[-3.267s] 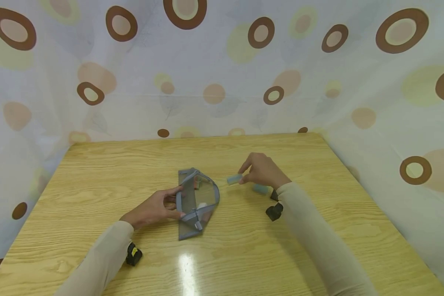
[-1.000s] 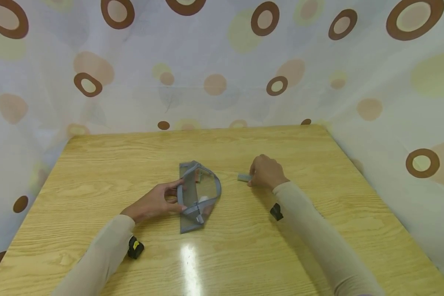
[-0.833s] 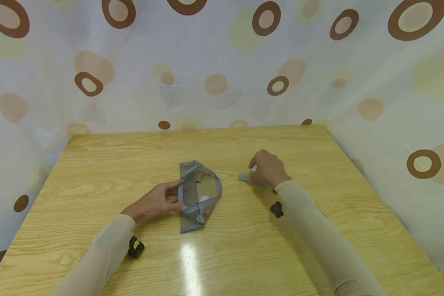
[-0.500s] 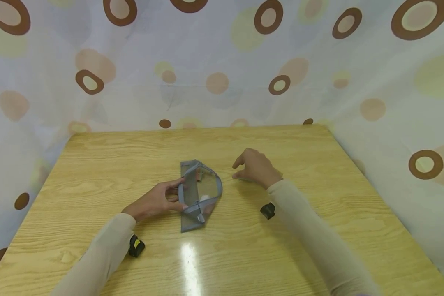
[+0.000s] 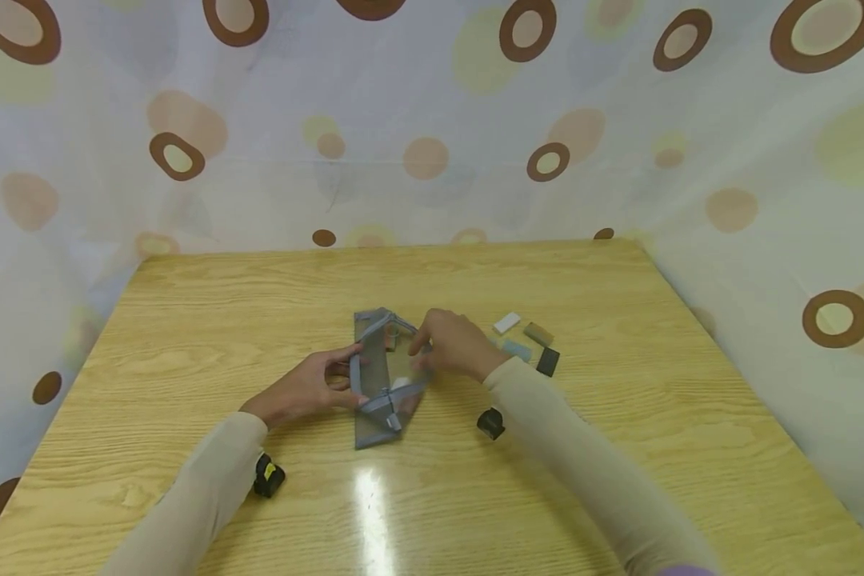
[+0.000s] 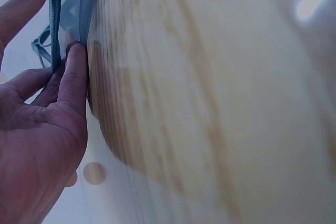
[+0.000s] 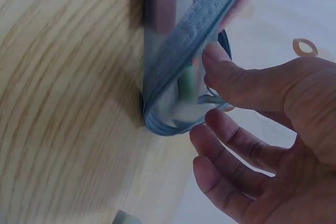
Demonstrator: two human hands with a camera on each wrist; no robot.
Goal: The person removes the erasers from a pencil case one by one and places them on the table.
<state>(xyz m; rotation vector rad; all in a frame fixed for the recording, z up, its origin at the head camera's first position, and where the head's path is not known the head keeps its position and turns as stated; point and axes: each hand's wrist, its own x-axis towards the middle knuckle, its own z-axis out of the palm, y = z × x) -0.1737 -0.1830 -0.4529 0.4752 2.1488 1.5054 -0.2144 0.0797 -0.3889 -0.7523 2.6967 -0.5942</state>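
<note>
A grey mesh zip pouch (image 5: 374, 376) lies unzipped near the table's middle, its mouth gaping. From the left, my left hand (image 5: 302, 392) grips its rim between thumb and fingers; the left wrist view shows this left hand (image 6: 47, 114) at the pouch edge (image 6: 55, 24). At the other side of the mouth is my right hand (image 5: 455, 344), nothing seen in its grasp. In the right wrist view this right hand (image 7: 262, 129) has its thumb by the rim and loosely bent fingers; the index finger is mostly hidden. Through the mesh show a green piece (image 7: 186, 85) and a pinkish one (image 7: 164, 1).
Right of the pouch lie several small rectangular blocks: a white block (image 5: 506, 322), a brown block (image 5: 538, 334), a light blue block (image 5: 516, 350) and a black block (image 5: 548, 361). Patterned cloth (image 5: 432, 144) hangs behind the wooden table (image 5: 259, 296).
Earlier my right hand held a pale blue block, then hovered among the blocks. It has since moved left to the pouch, uncovering several blocks. The left hand keeps its grip on the pouch.
</note>
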